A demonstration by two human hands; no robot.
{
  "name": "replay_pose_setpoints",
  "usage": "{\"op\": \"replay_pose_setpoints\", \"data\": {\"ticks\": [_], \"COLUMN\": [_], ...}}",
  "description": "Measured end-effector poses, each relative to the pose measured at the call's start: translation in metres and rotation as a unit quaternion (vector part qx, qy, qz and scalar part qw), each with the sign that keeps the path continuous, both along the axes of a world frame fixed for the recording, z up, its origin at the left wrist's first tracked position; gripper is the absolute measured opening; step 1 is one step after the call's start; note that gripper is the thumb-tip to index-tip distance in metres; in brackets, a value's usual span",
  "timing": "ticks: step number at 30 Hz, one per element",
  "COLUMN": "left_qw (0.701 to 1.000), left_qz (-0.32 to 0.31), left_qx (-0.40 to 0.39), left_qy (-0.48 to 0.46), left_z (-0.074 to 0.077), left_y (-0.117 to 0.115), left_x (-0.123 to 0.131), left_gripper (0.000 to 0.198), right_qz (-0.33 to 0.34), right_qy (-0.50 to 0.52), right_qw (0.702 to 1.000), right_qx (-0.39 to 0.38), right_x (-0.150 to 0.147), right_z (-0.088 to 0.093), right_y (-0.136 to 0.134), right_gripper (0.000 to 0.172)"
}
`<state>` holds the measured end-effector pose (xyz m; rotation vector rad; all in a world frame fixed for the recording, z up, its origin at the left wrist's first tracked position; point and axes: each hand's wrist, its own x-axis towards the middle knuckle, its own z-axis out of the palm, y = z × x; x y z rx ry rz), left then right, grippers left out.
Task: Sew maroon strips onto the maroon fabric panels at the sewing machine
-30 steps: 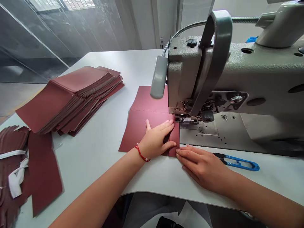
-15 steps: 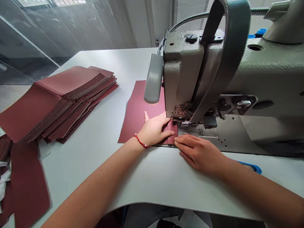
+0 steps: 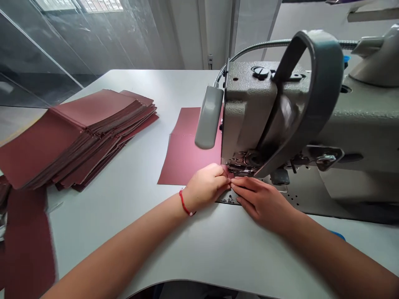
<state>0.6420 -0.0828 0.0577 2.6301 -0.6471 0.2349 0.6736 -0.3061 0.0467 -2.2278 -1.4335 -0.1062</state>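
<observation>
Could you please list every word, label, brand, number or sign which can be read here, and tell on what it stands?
There are none: I can read no text on the machine, the red sheet or the stack.
Wall socket: too small to tell.

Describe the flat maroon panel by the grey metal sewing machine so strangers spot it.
Find the grey metal sewing machine on the white table. The flat maroon panel shows left of its head, partly behind the person's left hand. Unlike the thick maroon stack farther left, it lies thin and flat.
</observation>
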Motion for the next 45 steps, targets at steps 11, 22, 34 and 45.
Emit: {"op": "replay_pose_setpoints", "data": {"ticks": [11, 22, 34, 45], "left_qw": [0.997, 0.991, 0.991, 0.981], "left_qz": [0.066, 0.123, 0.077, -0.018], "left_qx": [0.001, -0.058, 0.047, 0.136], "left_qy": [-0.05, -0.001, -0.104, -0.137], "left_z": [-0.005, 0.001, -0.012, -0.012], "left_y": [-0.009, -0.015, -0.015, -0.003], "left_x": [-0.009, -0.013, -0.019, -0.018], "left_gripper": [0.031, 0.016, 0.028, 0.029], "right_qz": [-0.063, -0.069, -0.028, -0.004], "right_qy": [-0.022, -0.073, -0.063, -0.072], "right_qw": [0.998, 0.995, 0.996, 0.997], "right_qx": [0.017, 0.002, -0.06, -0.027], "right_x": [-0.001, 0.001, 0.002, -0.006], "right_z": [0.001, 0.002, 0.005, 0.001], "right_y": [-0.002, -0.006, -0.003, -0.002], "right_gripper": [0.026, 0.026, 0.027, 0.03]}}
